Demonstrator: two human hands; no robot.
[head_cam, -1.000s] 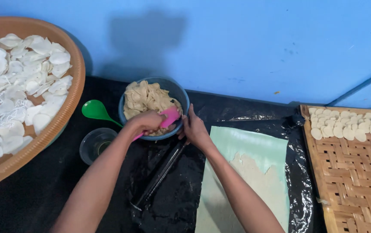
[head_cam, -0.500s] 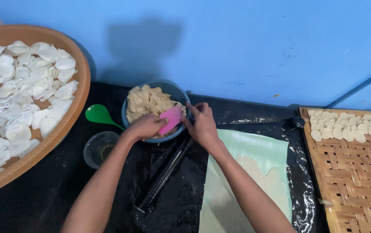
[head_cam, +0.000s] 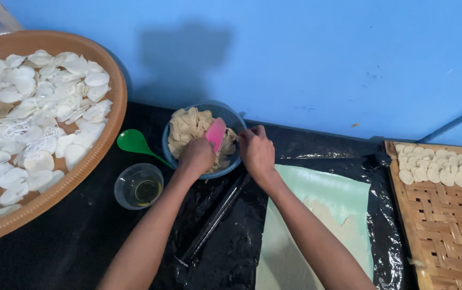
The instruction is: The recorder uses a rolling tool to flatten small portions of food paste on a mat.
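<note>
While both forearms reach in from the lower edge, the left hand point(head_cam: 197, 156) is clenched around a pink scraper point(head_cam: 215, 133), whose blade stands tilted over the dough scraps point(head_cam: 190, 127) heaped in the blue bowl point(head_cam: 231, 115). Just right of that blade, the right hand point(head_cam: 256, 152) curls its fingers over the bowl's near right rim, grasping it; its palm hides the rim beneath. Left of the bowl, a green spoon point(head_cam: 132, 142) lies with its handle running under the bowl's edge and the left wrist. Below the spoon, near the bowl's lower left, stands a clear cup point(head_cam: 138, 186) holding a little yellowish liquid. Far left of the bowl, a large round woven tray point(head_cam: 80, 174) carries many thin white discs. A dark rod point(head_cam: 215, 219) slants down from beneath the bowl, between the two forearms, across the black plastic sheet point(head_cam: 70, 241). Right of the rod, a pale green mat point(head_cam: 344, 196) bears a thin sheet of dough point(head_cam: 327, 215), partly covered by the right forearm. Far right of the bowl, a square woven tray point(head_cam: 446, 231) holds rows of pale discs at its upper edge.
</note>
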